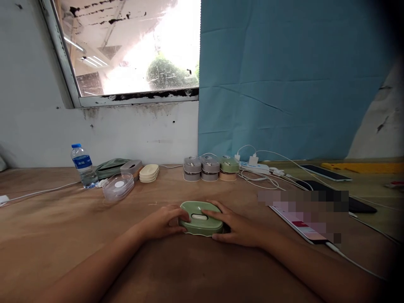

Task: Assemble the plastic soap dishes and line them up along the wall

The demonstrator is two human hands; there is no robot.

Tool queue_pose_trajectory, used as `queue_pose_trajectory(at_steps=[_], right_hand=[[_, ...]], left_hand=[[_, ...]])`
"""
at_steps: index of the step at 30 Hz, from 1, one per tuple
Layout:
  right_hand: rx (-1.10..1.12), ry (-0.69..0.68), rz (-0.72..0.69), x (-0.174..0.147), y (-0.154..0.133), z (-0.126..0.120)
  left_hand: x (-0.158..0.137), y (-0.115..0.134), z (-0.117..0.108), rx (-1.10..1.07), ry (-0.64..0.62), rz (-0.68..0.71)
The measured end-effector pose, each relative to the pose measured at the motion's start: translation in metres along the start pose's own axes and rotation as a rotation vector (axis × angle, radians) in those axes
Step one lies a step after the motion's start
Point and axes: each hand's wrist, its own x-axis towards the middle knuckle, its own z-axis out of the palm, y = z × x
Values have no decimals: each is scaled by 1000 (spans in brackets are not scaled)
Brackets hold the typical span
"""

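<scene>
A green oval plastic box [205, 229] with a short pale slot or inset in the middle of its top rests on the brown table, a thin light edge showing along its base. My left hand [164, 221] grips its left end, thumb at the near side and fingers over the top edge. Around the right end curls my right hand [235, 223], one finger lying across the top near the inset, the thumb low at the near side. What is inside or under the box is hidden.
Behind stand three small two-tier boxes [210, 168] and a stack of cream lids [149, 173]. Left are a clear plastic container [118, 187], a grey box [131, 167], a green pouch [110, 167] and a water bottle [83, 166]. Right lie a lit phone [299, 225], cables and a power strip [255, 167].
</scene>
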Motion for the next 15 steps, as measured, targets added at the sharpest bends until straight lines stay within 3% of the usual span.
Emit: queue_pose_trajectory(at_steps=[4,7,11,15], right_hand=[[-30,-8,2,-2,1,0],[-56,-17,17,-4,0,-1],[-77,-10,8,-5,0,-1],[-81,-9,18,-5,-1,-2]], left_hand=[[-3,2,-1,11,10,21],[-6,-10,-9,100,203,-23],[-22,-49,-33,386,573,-290],[-50,-90,-59,773,651,-619]])
